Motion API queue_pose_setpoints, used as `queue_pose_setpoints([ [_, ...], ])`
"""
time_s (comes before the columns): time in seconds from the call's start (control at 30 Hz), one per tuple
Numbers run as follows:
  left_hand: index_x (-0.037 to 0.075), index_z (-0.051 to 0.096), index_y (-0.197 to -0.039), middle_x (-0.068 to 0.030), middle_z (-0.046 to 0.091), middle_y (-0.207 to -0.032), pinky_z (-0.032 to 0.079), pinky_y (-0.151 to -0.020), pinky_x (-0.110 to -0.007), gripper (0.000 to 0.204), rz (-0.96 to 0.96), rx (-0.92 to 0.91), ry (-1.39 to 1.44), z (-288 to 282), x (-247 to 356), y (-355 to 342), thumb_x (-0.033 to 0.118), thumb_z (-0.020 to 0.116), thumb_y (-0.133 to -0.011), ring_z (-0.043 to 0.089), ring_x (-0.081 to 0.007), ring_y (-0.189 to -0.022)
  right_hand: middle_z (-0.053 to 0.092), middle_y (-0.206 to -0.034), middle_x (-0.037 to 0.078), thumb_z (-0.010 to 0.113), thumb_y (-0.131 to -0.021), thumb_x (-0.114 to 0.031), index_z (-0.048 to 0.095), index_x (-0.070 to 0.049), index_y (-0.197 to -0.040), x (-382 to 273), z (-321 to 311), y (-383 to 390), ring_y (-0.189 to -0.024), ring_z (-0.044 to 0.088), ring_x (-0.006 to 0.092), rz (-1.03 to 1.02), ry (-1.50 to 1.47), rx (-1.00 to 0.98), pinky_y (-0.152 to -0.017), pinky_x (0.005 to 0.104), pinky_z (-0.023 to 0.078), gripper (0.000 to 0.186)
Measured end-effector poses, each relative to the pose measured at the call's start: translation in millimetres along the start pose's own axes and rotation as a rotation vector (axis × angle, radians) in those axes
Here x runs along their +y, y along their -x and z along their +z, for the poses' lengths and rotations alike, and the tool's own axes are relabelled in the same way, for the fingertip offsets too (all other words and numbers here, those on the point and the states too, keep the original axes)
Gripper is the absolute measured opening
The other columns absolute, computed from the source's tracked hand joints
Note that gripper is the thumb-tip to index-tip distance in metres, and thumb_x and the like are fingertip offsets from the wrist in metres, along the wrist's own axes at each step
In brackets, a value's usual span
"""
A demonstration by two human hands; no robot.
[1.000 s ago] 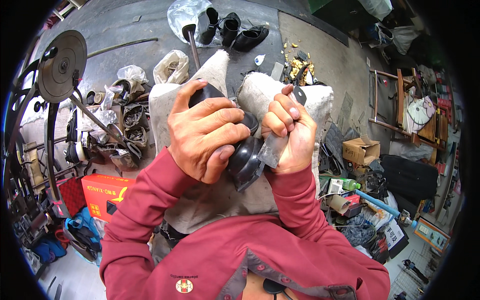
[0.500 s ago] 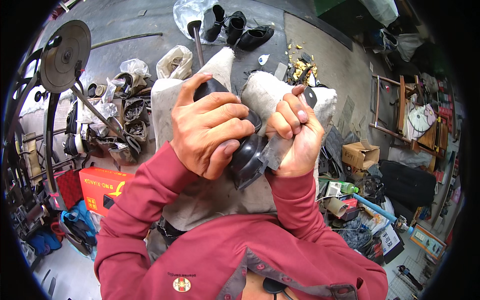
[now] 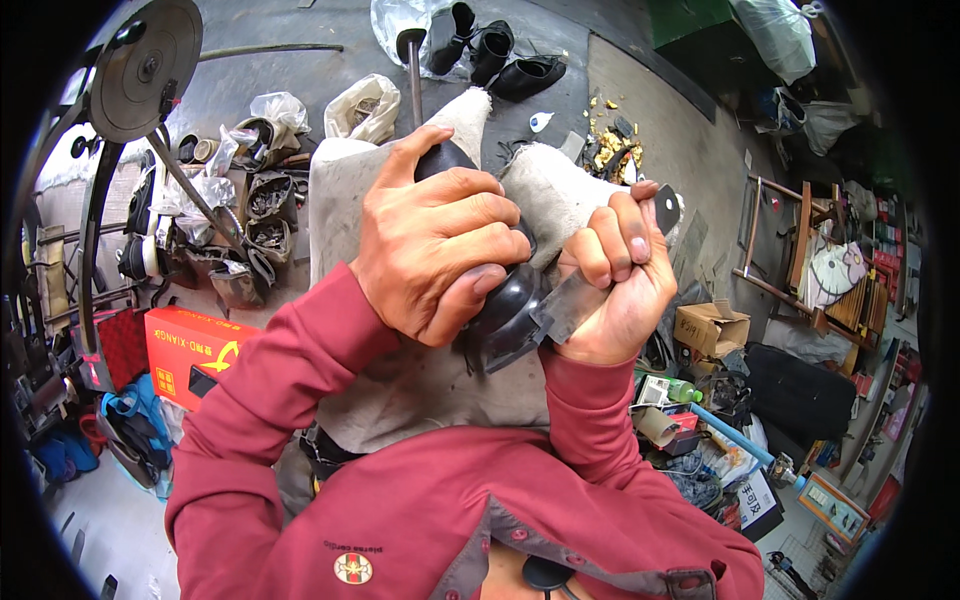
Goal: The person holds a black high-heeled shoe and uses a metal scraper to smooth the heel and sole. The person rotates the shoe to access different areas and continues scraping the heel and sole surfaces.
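My left hand (image 3: 440,245) is closed around a glossy black shoe (image 3: 505,320), fingers curled over it and thumb underneath. The shoe's far part shows beyond my index finger; much of it is hidden. In my right hand (image 3: 615,285) a flat grey metal blade (image 3: 572,308) is gripped, its dark upper end with a hole poking out above my fingers. The blade's lower end meets the shoe's lower right edge. Both hands are over a stained pale cloth (image 3: 430,385) covering my lap.
A black iron stand with a disc (image 3: 145,70) is at left, near filled bags (image 3: 268,230) and a red box (image 3: 190,360). Ahead lie black boots (image 3: 493,50) and yellow scraps (image 3: 615,150). Wooden chairs (image 3: 800,240), a cardboard box (image 3: 712,325) and clutter are at right.
My right hand and the blade have shifted rightward relative to the shoe, with the blade still at its edge. The floor items appear farther right as the view moved slightly.
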State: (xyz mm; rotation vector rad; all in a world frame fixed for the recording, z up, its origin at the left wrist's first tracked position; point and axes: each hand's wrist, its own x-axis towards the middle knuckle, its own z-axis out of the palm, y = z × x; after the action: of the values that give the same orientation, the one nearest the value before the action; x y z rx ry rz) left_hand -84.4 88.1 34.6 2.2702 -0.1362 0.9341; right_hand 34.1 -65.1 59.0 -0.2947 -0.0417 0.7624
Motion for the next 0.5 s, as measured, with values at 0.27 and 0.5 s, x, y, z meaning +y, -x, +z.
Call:
queue_pose_setpoints([
  [0.27,0.015,0.070,-0.087,-0.0033,0.068,-0.087,0.034,-0.108,-0.059,0.017,-0.008,0.013,0.020,1.5,-1.5,1.2,0.025,0.056,-0.084,0.068,-0.0239,-0.089,0.038,-0.072,-0.002,0.034,-0.112,-0.014,0.053,0.000,-0.119,2.0,5.8,0.1,-0.053,0.029,0.0053,-0.039,0.108,0.003,-0.045,0.0222,0.029,0.024],
  [0.5,0.017,0.069,-0.086,-0.0010,0.067,-0.086,0.035,-0.107,-0.058,0.009,-0.011,0.027,0.024,1.7,-1.7,1.8,0.023,0.063,-0.082,0.067,-0.0222,-0.088,0.038,-0.072,-0.003,0.036,-0.111,-0.014,0.052,0.000,-0.119,4.0,8.6,1.4,-0.052,0.029,0.0049,-0.073,0.158,-0.024,-0.044,0.0215,0.028,0.023],
])
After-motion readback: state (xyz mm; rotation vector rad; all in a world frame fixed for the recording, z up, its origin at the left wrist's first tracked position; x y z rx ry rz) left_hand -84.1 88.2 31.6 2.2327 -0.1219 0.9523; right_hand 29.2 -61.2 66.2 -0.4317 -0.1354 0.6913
